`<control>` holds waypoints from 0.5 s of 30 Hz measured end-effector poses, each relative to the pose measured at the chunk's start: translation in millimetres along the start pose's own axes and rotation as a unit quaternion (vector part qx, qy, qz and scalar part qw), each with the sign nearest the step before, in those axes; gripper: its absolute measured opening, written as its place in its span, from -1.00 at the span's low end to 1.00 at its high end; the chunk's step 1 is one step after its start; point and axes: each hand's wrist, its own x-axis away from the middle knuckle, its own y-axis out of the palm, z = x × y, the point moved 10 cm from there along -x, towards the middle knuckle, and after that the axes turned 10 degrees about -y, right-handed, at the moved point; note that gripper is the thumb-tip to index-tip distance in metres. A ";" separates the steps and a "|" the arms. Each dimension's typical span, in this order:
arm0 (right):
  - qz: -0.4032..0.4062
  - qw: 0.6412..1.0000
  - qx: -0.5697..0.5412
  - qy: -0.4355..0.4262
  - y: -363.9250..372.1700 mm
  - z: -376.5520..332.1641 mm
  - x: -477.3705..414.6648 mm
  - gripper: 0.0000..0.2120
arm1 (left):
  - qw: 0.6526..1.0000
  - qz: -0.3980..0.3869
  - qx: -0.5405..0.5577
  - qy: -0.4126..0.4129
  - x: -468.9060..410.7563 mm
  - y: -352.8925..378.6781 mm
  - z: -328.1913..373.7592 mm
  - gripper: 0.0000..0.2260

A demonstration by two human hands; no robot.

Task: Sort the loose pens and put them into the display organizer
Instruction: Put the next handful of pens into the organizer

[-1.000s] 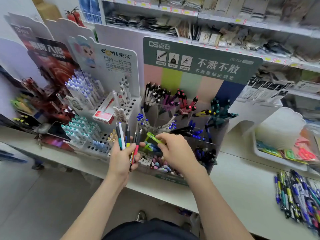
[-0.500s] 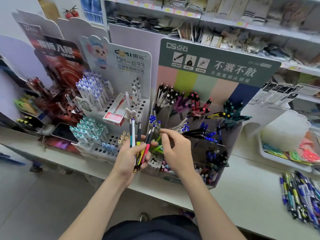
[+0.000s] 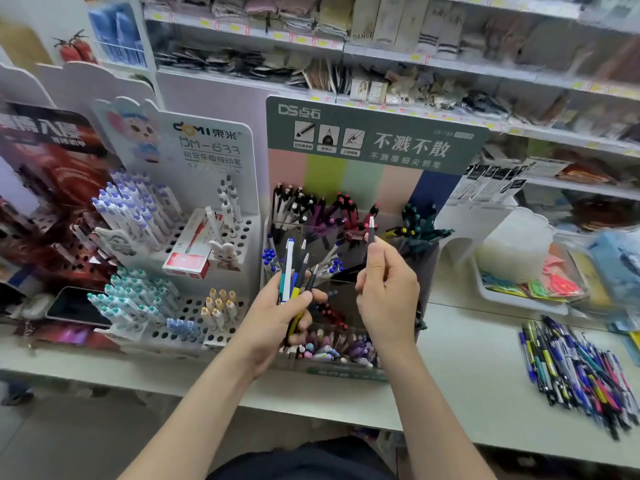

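The left hand (image 3: 273, 317) is gripping a bunch of pens (image 3: 294, 271), fingers and thumb curling round the lower barrels, the pens fanning upward in front of the display organizer (image 3: 374, 140); the right hand (image 3: 388, 292) is pinching a single dark pen (image 3: 371, 233) between thumb and curled fingers, holding it upright with its pale end uppermost, over the organizer's middle compartments; the two hands are hovering near each other without touching; the organizer is standing on the pale counter (image 3: 467, 375), its green header board rising behind, its clear compartments holding black, pink, dark green and blue-capped pens in separate groups, with pastel ones showing in the front row below the hands; a pile of loose pens (image 3: 581, 372) is lying on the counter well apart to the right, the barrels crossing one another in many colours; to the left a white peg-hole stand (image 3: 242, 233) is carrying white pens with purple and teal caps, a red-and-white box (image 3: 187, 261) resting on it; further left a phone (image 3: 74, 306) is lying face up
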 end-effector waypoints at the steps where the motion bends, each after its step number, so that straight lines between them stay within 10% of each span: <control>1: -0.011 0.997 0.072 -0.018 -3.0 -0.4 -9.4 -0.75 | 1.000 -0.002 0.004 0.004 -1.7 2.1 3.5 -0.85; 9: -0.158 0.907 0.378 -0.097 12.4 -21.8 -92.5 -0.79 | 0.994 -0.068 0.085 -0.021 -18.8 24.0 24.9 -0.51; 15: -0.265 0.883 0.359 -0.147 51.8 -20.0 -119.6 -0.61 | 0.990 -0.069 0.112 -0.049 -25.3 25.4 22.5 -0.55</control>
